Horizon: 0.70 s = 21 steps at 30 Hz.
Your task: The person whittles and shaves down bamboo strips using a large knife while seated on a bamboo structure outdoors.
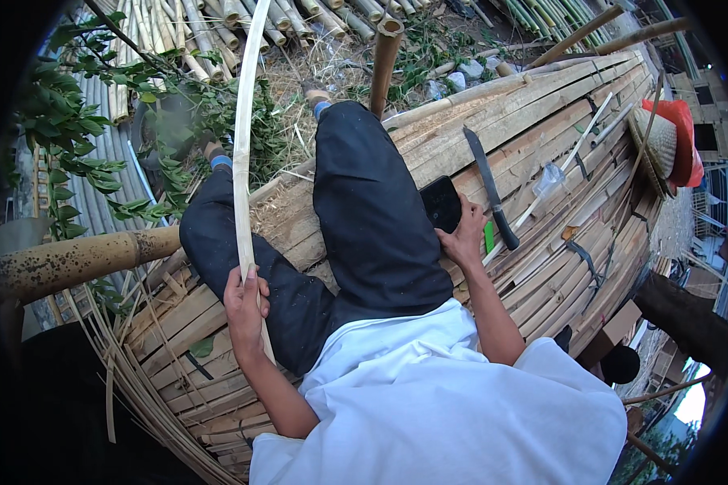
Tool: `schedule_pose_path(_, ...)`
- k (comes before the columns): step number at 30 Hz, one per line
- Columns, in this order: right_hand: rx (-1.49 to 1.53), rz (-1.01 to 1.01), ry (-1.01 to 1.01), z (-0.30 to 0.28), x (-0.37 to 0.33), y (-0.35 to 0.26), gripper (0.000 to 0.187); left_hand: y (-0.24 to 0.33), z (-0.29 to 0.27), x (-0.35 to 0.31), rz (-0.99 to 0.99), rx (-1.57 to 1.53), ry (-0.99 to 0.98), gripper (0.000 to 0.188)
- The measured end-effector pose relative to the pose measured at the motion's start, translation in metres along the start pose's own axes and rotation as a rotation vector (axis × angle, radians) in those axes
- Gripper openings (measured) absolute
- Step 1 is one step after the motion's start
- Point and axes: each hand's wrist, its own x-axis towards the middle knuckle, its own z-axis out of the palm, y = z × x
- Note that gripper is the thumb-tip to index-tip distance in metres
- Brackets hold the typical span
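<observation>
My left hand [246, 301] is closed round a long pale bamboo strip [243, 162], which rises past my left knee and out of the top of the view. Beside my right thigh, my right hand [463, 233] has its fingers at the edge of a black phone [440, 204], gripping its lower right corner. The phone's dark face is up. Just right of that hand lies a long knife [485, 174] with a dark blade and black handle, its tip pointing away from me. A small green object [488, 237] shows between hand and knife handle.
I sit on a stack of bundled wooden slats [542, 121]. A clear plastic bag [548, 179], thin white sticks [586, 133] and a woven hat with red cloth [663, 149] lie to the right. A thick bamboo pole [89, 260] juts in left; leafy branches [73, 121] hang beyond.
</observation>
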Motion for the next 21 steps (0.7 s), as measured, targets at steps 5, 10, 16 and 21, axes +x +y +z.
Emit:
schedule_pose_path(5, -0.01, 0.01, 0.024, -0.001, 0.001, 0.001, 0.097, 0.004, 0.002, 0.0, 0.003, -0.003, -0.03, 0.024)
schedule_pose_path(10, -0.013, -0.021, 0.005, -0.001, 0.018, -0.009, 0.092, 0.008, 0.002, -0.004, -0.007, -0.023, -0.059, 0.027)
schedule_pose_path(16, -0.025, -0.05, 0.297, -0.028, 0.052, 0.055, 0.068, 0.015, 0.004, -0.003, 0.016, -0.069, -0.029, 0.03)
schedule_pose_path(21, -0.145, -0.002, 0.162, -0.035, 0.053, 0.117, 0.06, 0.019, 0.0, 0.0, -0.033, -0.184, -0.14, 0.029)
